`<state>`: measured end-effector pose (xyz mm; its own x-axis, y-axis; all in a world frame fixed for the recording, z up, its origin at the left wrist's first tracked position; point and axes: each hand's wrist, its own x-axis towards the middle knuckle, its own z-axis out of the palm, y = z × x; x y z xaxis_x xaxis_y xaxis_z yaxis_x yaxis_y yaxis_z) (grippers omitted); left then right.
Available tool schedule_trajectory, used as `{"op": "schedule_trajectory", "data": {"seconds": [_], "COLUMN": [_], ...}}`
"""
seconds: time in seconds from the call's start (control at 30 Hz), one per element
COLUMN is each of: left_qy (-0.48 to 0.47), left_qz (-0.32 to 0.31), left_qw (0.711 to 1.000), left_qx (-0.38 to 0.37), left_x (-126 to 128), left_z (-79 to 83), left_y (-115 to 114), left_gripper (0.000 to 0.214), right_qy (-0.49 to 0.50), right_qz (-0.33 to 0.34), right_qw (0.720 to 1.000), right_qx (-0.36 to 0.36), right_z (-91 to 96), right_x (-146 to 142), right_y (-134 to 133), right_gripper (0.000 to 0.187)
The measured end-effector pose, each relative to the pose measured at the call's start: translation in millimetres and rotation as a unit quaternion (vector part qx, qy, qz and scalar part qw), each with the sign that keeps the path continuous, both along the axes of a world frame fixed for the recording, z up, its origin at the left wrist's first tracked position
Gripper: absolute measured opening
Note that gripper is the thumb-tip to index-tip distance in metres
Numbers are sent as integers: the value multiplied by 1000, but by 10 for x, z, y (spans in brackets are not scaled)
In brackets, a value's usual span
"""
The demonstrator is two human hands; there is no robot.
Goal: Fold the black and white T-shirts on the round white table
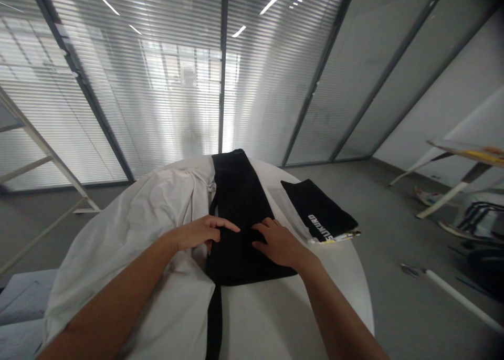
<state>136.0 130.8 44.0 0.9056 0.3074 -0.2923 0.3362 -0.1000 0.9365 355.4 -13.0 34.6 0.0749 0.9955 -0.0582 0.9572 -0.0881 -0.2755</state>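
A black cloth with a long strap, folded into a tapering panel (236, 192), lies flat on the round white table (268, 318); it looks like an apron. Its strap (214, 323) runs down toward me. My left hand (199, 233) is at the left edge of the cloth, index finger stretched over it and the other fingers bent lower. Resting on the cloth's right side is my right hand (277, 242), fingers spread. Neither hand visibly grips anything. To the right lies a folded black piece with white lettering (318, 210), its lower edge pale and yellow.
A crumpled white cloth (129, 223) covers the table's left part. A ladder (51, 155) stands at the left. On the floor at right are a white tube (460, 297) and pliers-like tool (410, 270), below another table (468, 150). Glass panels with blinds (177, 87) rise behind.
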Motion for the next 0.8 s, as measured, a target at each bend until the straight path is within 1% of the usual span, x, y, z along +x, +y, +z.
{"op": "schedule_trajectory", "data": {"seconds": [0.07, 0.13, 0.17, 0.2, 0.23, 0.27, 0.33, 0.37, 0.43, 0.53, 0.6, 0.7, 0.8], "left_qy": [50, 90, 95, 92, 81, 68, 34, 22, 16, 19, 19, 31, 59], "left_qz": [-4, -25, -31, -21, 6, 48, 132, 159, 178, 184, 175, 166, 179], "left_qw": [998, 992, 990, 990, 989, 985, 964, 952, 939, 938, 943, 958, 962], "left_qx": [49, 86, 95, 106, 123, 151, 227, 260, 294, 295, 281, 234, 200], "left_x": [-15, -31, -35, -32, -22, -4, 52, 87, 158, 232, 245, 224, 193], "left_z": [-38, -83, -104, -125, -148, -173, -238, -278, -366, -477, -507, -474, -393], "left_y": [46, 88, 101, 106, 106, 103, 103, 111, 151, 241, 285, 289, 238], "left_gripper": [53, 52, 53, 55, 55, 55, 53, 52, 51, 51, 48, 43, 42], "right_qy": [-6, 4, 13, 22, 30, 37, 44, 44, 43, 46, 51, 45, 26], "right_qz": [2, -9, -15, -18, -22, -24, -29, -31, -37, -48, -44, -29, -30], "right_qw": [1000, 1000, 999, 999, 998, 997, 995, 994, 992, 987, 984, 981, 977], "right_qx": [-15, -26, -35, -46, -58, -70, -90, -98, -110, -144, -167, -186, -208], "right_z": [-18, -18, -12, -3, 9, 22, 48, 60, 78, 86, 84, 97, 145], "right_x": [4, 27, 40, 52, 61, 66, 63, 56, 41, 32, 39, 54, 61], "right_y": [-12, -28, -35, -43, -49, -55, -65, -68, -71, -64, -55, -55, -85], "right_gripper": [43, 41, 40, 38, 36, 35, 36, 37, 38, 38, 35, 29, 31]}}
